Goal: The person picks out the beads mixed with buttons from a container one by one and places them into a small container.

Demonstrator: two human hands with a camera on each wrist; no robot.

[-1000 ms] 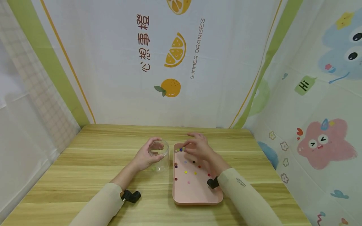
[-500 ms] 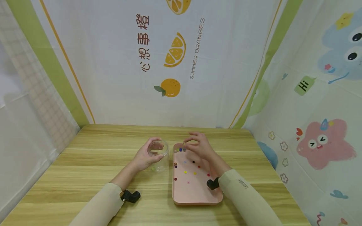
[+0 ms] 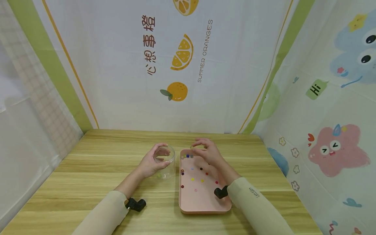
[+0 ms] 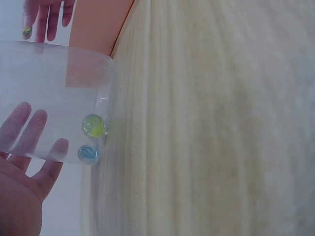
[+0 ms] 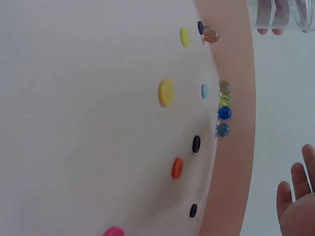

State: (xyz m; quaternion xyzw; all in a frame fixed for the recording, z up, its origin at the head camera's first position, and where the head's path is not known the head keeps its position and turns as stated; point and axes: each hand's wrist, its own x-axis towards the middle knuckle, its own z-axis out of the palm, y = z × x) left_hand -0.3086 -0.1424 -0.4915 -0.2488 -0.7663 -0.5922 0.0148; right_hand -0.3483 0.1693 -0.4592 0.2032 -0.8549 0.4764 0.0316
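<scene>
Left hand (image 3: pixel 149 165) grips jar (image 3: pixel 168 169) — right hand (image 3: pixel 210 154) pinches marble (image 4: pixel 26 31).

Pink rectangular tray (image 3: pixel 205 204) — within: deep-blue glass marble (image 5: pixel 224 112), orange-swirled glass marble (image 5: pixel 211 35), round yellow button (image 5: pixel 166 92). Left of tray: clear cylindrical jar (image 3: pixel 169 170) — yellow-swirled glass marble (image 4: pixel 93 126), blue-swirled glass marble (image 4: pixel 87 154).

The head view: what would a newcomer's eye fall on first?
Probably the bold orange prints running down the middle of the white backdrop, and the pink star at the right. Below, on the wooden table, the pink tray dotted with colourful buttons stands out. Just left of it, the left hand grips a clear jar.
</scene>
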